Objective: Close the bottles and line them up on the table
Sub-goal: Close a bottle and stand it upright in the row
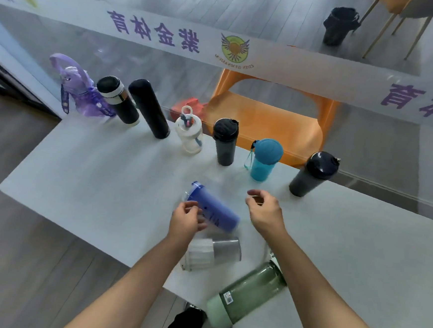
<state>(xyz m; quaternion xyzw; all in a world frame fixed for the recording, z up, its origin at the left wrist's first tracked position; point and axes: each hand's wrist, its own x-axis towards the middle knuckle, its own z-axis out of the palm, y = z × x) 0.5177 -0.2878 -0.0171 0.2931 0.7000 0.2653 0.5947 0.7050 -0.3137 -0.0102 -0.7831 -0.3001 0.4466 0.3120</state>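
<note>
A blue bottle (214,211) lies tilted on the white table (92,180), its clear-rimmed mouth pointing to the far left. My left hand (185,219) curls around its near-left side. My right hand (266,214) hovers just right of it, fingers apart and holding nothing. A clear bottle with a white end and a metal band (215,253) lies on its side under my left wrist. A green bottle (249,293) lies at the table's near edge. Several closed bottles stand in a row along the far edge, from a purple one (86,94) to a dark tumbler (313,174).
A glass partition with a printed banner (168,34) runs right behind the row. Beyond it stand an orange stool (265,116) and a black bin (339,26). The table's left edge drops to a wooden floor (22,252).
</note>
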